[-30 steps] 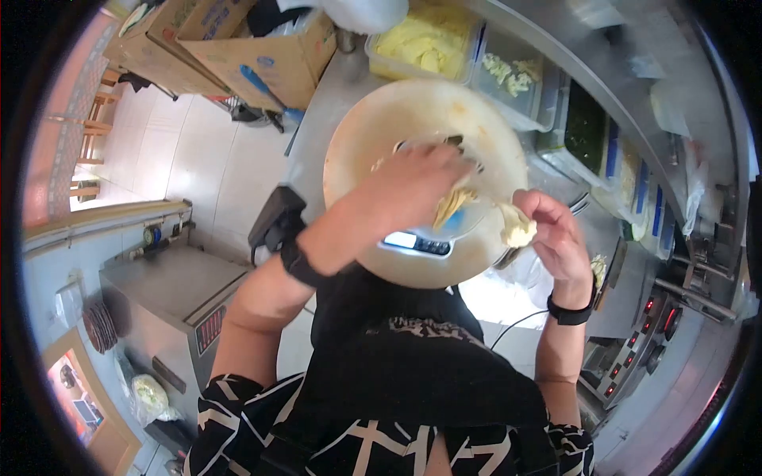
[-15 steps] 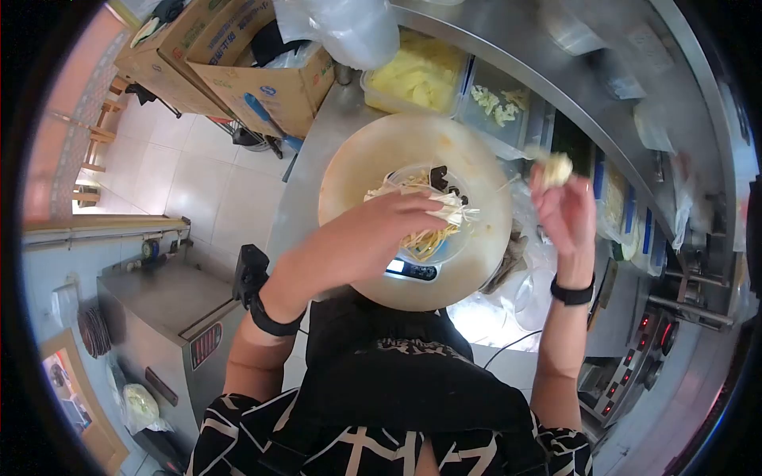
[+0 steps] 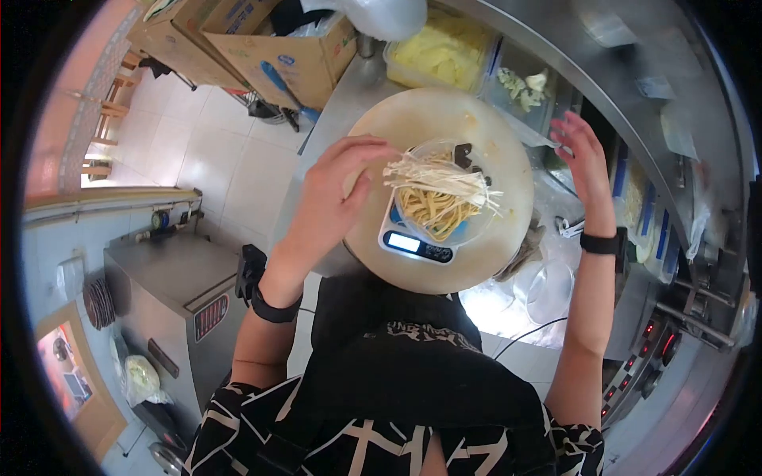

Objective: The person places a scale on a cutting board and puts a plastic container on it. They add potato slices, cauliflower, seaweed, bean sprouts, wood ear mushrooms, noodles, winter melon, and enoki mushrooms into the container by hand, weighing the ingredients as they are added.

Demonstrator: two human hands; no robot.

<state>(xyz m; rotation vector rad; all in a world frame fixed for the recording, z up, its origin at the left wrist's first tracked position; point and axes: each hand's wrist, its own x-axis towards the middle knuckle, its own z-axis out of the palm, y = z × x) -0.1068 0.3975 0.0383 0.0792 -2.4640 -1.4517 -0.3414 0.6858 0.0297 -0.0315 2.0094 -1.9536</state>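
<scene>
A clear bowl (image 3: 475, 228) rests on a white digital scale (image 3: 432, 252) with a lit display, on top of the round cutting board (image 3: 508, 186). Enoki mushrooms (image 3: 444, 176) lie across the bowl over yellowish strips (image 3: 432, 211), and dark pieces that look like wood ear (image 3: 463, 155) show at the far side. My left hand (image 3: 337, 186) is open just left of the bowl, thumb apart from the fingers. Out to the right, my right hand (image 3: 585, 155) is open with nothing visible in it, close to a container of cauliflower florets (image 3: 524, 89).
A tub of pale yellow slices (image 3: 440, 49) stands behind the board. Cardboard boxes (image 3: 278, 59) are at the back left, and a metal shelf (image 3: 556, 51) runs along the right. A steel cabinet (image 3: 171, 270) stands at left. Clear plastic (image 3: 532, 293) lies right of the board.
My left hand has drawn back left off the enoki mushrooms. The pale floret-like piece has left my right hand, which is now open. The whole view has shifted slightly.
</scene>
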